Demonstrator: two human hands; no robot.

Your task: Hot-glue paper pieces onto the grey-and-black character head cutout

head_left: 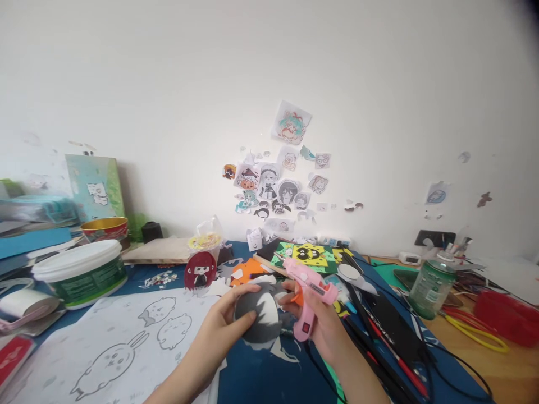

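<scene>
My left hand (pixel 236 317) grips the left edge of a round dark-grey cutout (pixel 252 331) with a jagged white patch on its face, thumb in front. In my right hand (pixel 322 314) is a pink glue gun (pixel 309 280) with an orange trigger, its nozzle pointing up and left. The right fingertips reach close to the cutout's right edge; whether they touch it I cannot tell. Below lies a blue mat (pixel 256 376). White paper scraps (pixel 284 350) lie just under the hands. A round dark-red cutout (pixel 201 270) with a figure on it stands beyond my left hand.
A sheet with animal drawings (pixel 105 359) covers the left front. Behind it stands a white-lidded tub (pixel 84 275). Right lie black and red pens (pixel 396 353), a dark flat piece (pixel 391 325) and black cables (pixel 458 376). A green-tinted jar (pixel 433 286) stands beside yellow-handled scissors (pixel 475 331).
</scene>
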